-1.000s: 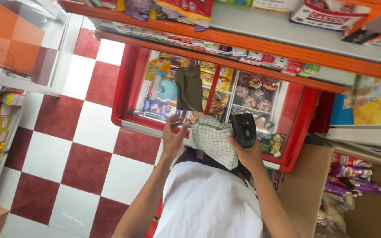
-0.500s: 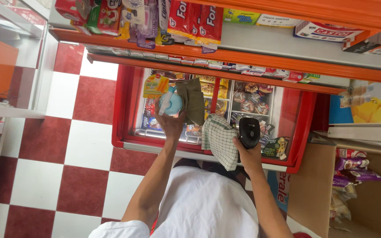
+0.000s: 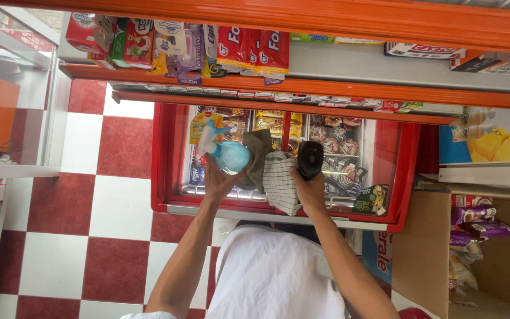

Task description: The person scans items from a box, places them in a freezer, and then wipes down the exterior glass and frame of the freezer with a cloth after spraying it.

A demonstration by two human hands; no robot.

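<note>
Red-and-white checked floor surrounds the red chest freezer, where the left hand grips a blue spray bottle at 12 o'clock and the right hand clasps a checked cloth and black scanner; judging by this, keep the nozzle aimed at the glass lid.

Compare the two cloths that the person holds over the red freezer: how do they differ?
The checked cloth is white with a dark grid; the olive cloth is plain and dull green. The checked cloth hangs by the right hand, which also holds a black scanner; the olive cloth lies nearer the left hand with the blue spray bottle. Both are crumpled.
</note>
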